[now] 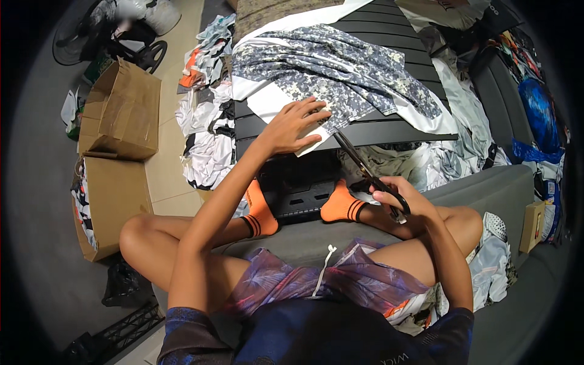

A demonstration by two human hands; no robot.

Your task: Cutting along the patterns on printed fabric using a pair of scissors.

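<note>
- While heaped scraps of white, grey and black cloth (pixel 207 143) crowd the left edge of the dark slatted table (pixel 389 130), more pale cloth (pixel 459 100) hangs along its right edge.
- Two open brown cardboard boxes (pixel 131 112) stand on the floor beyond the left heap; a shiny blue plastic bag (pixel 538 115) lies well right of the table.
- Below the near edge, a black ridged plastic object (pixel 298 204) sits between two orange-socked feet.
- The soft, rumpled grey-and-white camouflage cloth with plain white borders (pixel 340 67) lies across the table, its lower part reaching the near edge.
- The left hand (pixel 291 126) rests on that cloth near the near edge, fingers extended, thumb apart; whether it pinches anything is unclear.
- The right hand (pixel 413 199) is closed around the handles of long, slim black metal scissors (pixel 356 156), tips at the cloth's border.
- Whether the blades hold fabric cannot be told; some right fingers are hidden, and the table's far end is cut off.
</note>
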